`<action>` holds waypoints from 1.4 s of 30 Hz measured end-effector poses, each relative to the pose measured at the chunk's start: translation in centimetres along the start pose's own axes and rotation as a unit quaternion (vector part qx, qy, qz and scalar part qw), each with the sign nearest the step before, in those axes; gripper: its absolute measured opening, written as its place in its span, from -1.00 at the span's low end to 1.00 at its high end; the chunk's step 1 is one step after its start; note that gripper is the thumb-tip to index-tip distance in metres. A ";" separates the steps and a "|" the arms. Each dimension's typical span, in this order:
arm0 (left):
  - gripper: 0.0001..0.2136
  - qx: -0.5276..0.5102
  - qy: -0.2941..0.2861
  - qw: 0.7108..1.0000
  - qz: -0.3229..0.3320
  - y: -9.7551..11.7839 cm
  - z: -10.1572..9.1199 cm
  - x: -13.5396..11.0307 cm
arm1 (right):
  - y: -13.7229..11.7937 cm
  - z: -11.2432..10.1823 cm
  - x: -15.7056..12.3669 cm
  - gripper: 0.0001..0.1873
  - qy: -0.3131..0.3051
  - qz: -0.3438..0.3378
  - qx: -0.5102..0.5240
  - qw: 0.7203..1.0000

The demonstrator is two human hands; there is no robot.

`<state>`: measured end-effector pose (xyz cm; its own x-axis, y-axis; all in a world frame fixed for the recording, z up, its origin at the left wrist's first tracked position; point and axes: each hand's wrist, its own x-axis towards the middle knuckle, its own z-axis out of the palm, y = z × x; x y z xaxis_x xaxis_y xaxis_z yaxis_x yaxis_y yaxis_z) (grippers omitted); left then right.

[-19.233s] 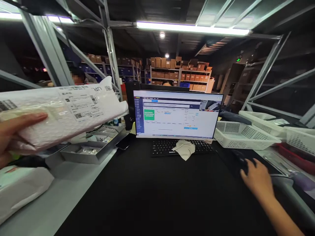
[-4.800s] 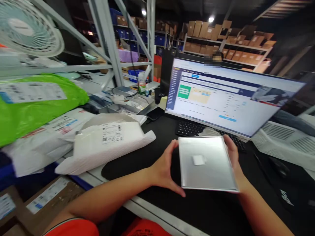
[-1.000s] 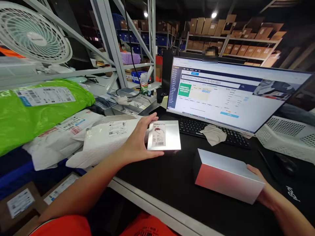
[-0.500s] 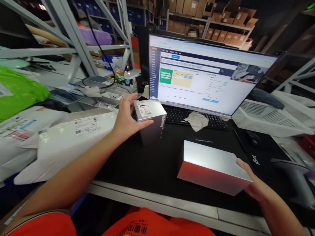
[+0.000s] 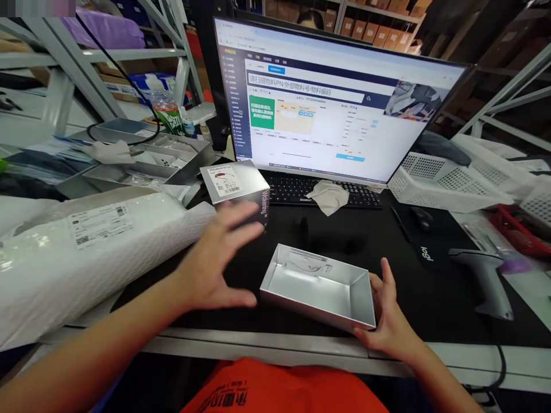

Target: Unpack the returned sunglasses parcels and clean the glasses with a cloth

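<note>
A silver box half (image 5: 318,285) lies open side up on the black desk mat (image 5: 301,241), and my right hand (image 5: 387,315) grips its right end, thumb up the side wall. My left hand (image 5: 219,258) hovers with fingers spread just left of it, holding nothing. Behind that hand stands a small silver box (image 5: 236,186) with a barcode label on top, apart from the fingers. A white padded mailer (image 5: 86,246) with a shipping label lies at the left.
A monitor (image 5: 327,97) shows a web form, with a keyboard (image 5: 301,192) and a crumpled cloth (image 5: 329,195) below it. White mesh baskets (image 5: 447,178) sit at the right, a barcode scanner (image 5: 486,275) near the right edge, metal trays (image 5: 142,160) at the back left.
My left hand has let go of the small box, which now stands on the mat. The large silver box half has been turned from face down to open side up.
</note>
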<state>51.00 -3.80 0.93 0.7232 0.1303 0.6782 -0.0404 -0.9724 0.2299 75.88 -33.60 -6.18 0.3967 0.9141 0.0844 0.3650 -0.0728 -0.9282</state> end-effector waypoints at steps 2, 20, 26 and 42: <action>-0.13 -0.052 -0.127 0.990 0.029 1.8 1.4 -1.1 | 0.4 0.1 0.3 0.43 -0.014 -0.008 0.001 1.000; -0.87 0.019 -0.028 0.999 0.002 5.1 6.6 -4.7 | 1.4 -6.8 13.7 -0.11 -0.006 -0.092 -0.439 0.894; -0.83 -0.053 -0.074 0.989 -0.116 5.0 7.3 -3.1 | 2.7 -9.2 12.9 -0.20 0.128 -0.114 -0.397 0.902; -0.26 -0.152 -0.021 0.973 -0.171 3.3 12.6 6.2 | 0.9 -6.7 9.2 -0.27 -0.074 0.071 0.337 0.936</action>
<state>64.02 -8.67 -2.95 0.7578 0.4226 0.4972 0.0115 -0.7705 0.6373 85.50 -27.90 -3.85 0.2620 0.9631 -0.0623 -0.3169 0.0249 -0.9481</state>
